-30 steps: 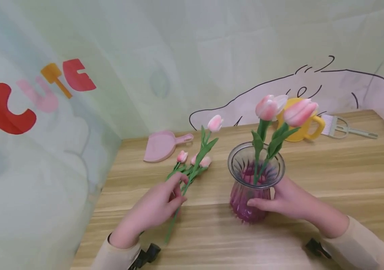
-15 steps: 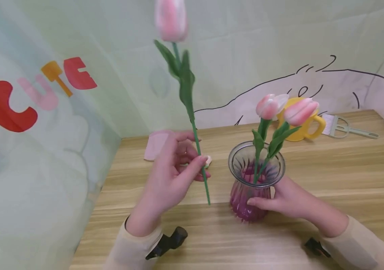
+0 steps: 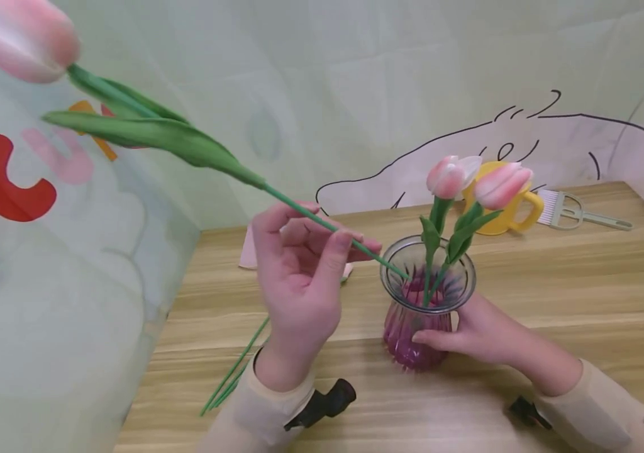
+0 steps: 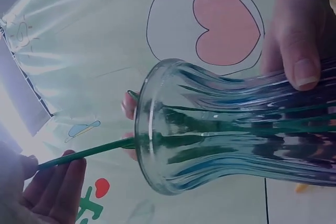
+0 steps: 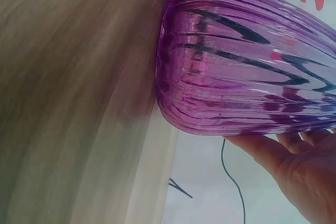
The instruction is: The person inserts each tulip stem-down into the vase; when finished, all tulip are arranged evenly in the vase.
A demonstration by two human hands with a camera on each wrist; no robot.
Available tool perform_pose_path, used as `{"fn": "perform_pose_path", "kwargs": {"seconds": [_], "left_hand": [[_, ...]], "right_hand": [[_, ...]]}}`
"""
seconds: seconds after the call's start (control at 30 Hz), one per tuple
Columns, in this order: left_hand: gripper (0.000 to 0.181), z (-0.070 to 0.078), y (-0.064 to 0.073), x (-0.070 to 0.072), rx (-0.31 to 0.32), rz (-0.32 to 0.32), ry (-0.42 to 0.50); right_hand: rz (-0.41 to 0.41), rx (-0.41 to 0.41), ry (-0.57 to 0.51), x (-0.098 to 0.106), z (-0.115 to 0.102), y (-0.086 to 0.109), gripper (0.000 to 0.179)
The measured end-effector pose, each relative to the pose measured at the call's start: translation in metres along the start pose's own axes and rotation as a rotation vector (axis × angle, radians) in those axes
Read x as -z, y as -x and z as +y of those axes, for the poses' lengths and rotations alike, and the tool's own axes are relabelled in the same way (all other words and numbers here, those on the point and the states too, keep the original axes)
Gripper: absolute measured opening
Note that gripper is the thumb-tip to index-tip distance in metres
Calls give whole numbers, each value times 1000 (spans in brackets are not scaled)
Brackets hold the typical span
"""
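My left hand (image 3: 299, 289) pinches the thin green stem of an artificial pink tulip (image 3: 186, 141) between thumb and fingers. The tulip leans far left, its lower stem end just inside the mouth of a ribbed purple glass vase (image 3: 409, 333). With thumb and fingers, my right hand (image 3: 486, 333) grips the vase's right side. Two more pink tulips (image 3: 449, 179) stand in the vase. In the left wrist view, the pinched stem reaches the clear glass rim (image 4: 152, 129). The right wrist view has the vase's purple base (image 5: 210, 66) upright at the wooden tabletop.
Several loose tulip stems (image 3: 234, 371) lie on the table, partly hidden by my left arm. A pink dustpan (image 3: 248, 251) is mostly covered by the left hand. Behind the vase are a yellow mug (image 3: 492, 220) and a small brush (image 3: 571, 214).
My left hand picks one tulip up from the table, raises it, then carries it right and tilts its stem end into the vase mouth. The right hand and vase stay in place.
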State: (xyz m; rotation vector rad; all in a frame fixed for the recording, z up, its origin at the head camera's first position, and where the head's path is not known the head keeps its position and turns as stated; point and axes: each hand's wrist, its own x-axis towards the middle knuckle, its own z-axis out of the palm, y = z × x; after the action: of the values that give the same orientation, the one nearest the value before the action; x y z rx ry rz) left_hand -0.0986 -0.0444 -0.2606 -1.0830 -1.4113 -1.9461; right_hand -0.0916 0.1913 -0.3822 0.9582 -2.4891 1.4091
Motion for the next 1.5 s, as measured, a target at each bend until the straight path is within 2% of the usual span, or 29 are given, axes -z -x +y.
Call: {"fn": "perform_pose_path", "kwargs": {"seconds": [0.07, 0.13, 0.3, 0.33, 0.4, 0.5, 0.73, 0.9, 1.13, 1.2, 1.4, 1.5], "left_hand": [[37, -4, 1, -3, 17, -53, -32], [52, -8, 1, -4, 79, -140, -122], [121, -14, 6, -4, 299, -399, -552], [131, -14, 7, -3, 327, -422, -613], [140, -11, 10, -1, 376, -423, -683], [138, -9, 11, 0, 395, -407, -670], [132, -10, 12, 5, 366, -428, -676], [131, -9, 12, 7, 354, -439, -701], [125, -7, 16, 20, 469, -450, -762], [119, -8, 18, 28, 447, -459, -766], [98, -15, 29, 55, 308, -509, -726], [92, -17, 36, 71, 293, -513, -785]], "right_hand": [[4, 0, 3, 1, 0, 1, 72], [13, 7, 3, 1, 0, 1, 71], [20, 38, -25, 0, 0, 1, 74], [17, 45, -27, -1, 0, 1, 74], [10, 47, -31, -2, 0, 1, 73], [8, 45, -19, -2, 1, 1, 70], [-3, 16, -21, -2, 2, 0, 75], [10, 42, -20, -2, -1, -1, 77], [12, 38, -4, -2, -2, 0, 75], [12, 43, -7, -2, -2, -1, 75], [13, 18, 12, -1, -2, -2, 76], [17, 21, 28, -2, -2, -1, 75]]}}
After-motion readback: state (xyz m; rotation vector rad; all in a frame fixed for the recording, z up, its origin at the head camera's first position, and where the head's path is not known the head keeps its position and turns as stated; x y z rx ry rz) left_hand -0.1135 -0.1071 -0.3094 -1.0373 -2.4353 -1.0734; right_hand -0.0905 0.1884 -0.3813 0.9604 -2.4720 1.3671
